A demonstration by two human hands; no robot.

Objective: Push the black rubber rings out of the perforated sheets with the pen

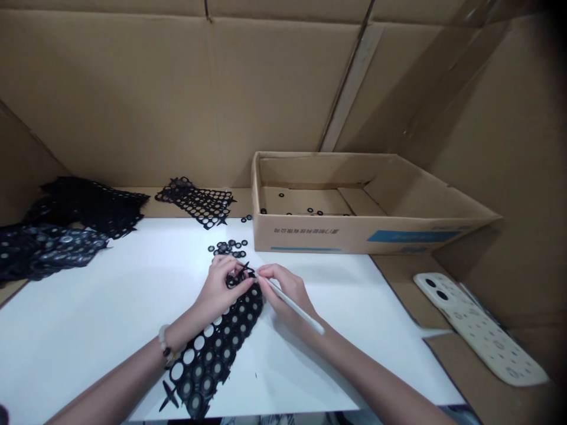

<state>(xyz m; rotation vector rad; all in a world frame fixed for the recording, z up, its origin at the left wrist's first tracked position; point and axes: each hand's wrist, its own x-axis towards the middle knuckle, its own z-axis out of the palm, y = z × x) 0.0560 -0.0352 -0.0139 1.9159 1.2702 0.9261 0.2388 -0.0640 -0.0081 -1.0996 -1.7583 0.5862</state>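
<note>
A black rubbery sheet of small rings lies slantwise on the white table, its near end by the front edge. Along its left side a row of holes is open; the other rings still have pale discs of colour in their middles. My left hand pinches the far end of this sheet between thumb and fingers. In my right hand is a slim white pen-like tool, its tip at the sheet's far end, close to my left thumb. Just beyond my left hand lies a pile of loose black rings.
A low cardboard box at the back right has several black rings inside. A punched-out black lattice lies at the back. Heaped black sheets fill the far left. A phone in a patterned case rests right. Cardboard walls surround the table.
</note>
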